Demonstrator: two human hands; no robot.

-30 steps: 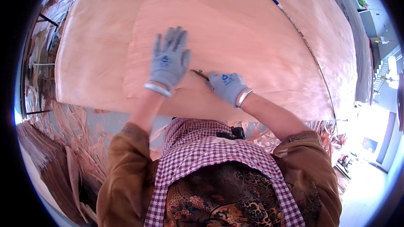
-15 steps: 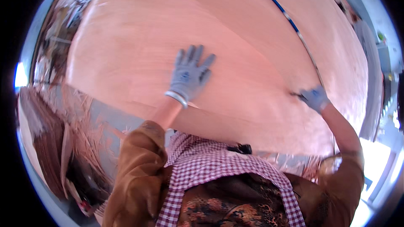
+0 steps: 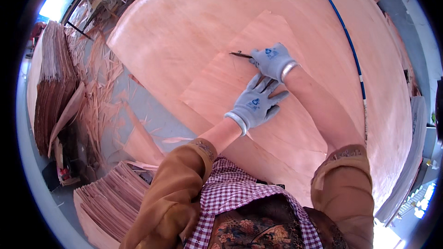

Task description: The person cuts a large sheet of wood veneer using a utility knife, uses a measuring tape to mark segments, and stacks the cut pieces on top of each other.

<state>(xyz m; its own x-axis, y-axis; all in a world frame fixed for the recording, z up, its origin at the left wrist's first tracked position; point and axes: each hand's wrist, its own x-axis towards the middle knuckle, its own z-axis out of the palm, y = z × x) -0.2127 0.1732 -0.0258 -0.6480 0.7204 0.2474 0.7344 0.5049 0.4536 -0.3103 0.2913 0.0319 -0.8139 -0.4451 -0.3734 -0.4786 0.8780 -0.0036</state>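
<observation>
One spread left hand [image 3: 256, 104] on a thin sheet [image 3: 217, 80]; beyond, right hand [image 3: 274, 60] clamped on a dark tool [image 3: 240, 55].
A slipping left palm could let the thin sheet skid on the broader sheet [image 3: 184, 27] and tear.
</observation>
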